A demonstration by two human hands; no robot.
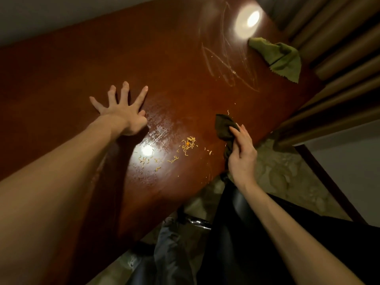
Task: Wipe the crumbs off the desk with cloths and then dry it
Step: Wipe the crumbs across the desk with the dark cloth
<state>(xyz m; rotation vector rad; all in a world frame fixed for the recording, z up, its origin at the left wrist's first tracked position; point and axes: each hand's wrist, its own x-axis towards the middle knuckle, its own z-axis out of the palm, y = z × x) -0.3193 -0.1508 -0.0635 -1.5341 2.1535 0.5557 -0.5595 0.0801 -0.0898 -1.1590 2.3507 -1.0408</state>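
Observation:
A glossy reddish-brown desk [102, 64] fills most of the head view. Yellow crumbs [188, 144] lie scattered near its front edge, between my two hands. My right hand [241, 155] grips a dark olive cloth [224, 126] that rests on the desk near the edge, just right of the crumbs. My left hand [123, 112] lies flat on the desk with fingers spread, holding nothing. A lighter green cloth [277, 56] lies crumpled at the far right of the desk. Wet streaks [224, 64] show on the surface beside it.
Brown curtains [339, 48] hang right behind the desk's right end. Below the front edge stand a black chair [236, 223] and a pale patterned floor [287, 171]. Lamp glare [247, 20] reflects off the desk top.

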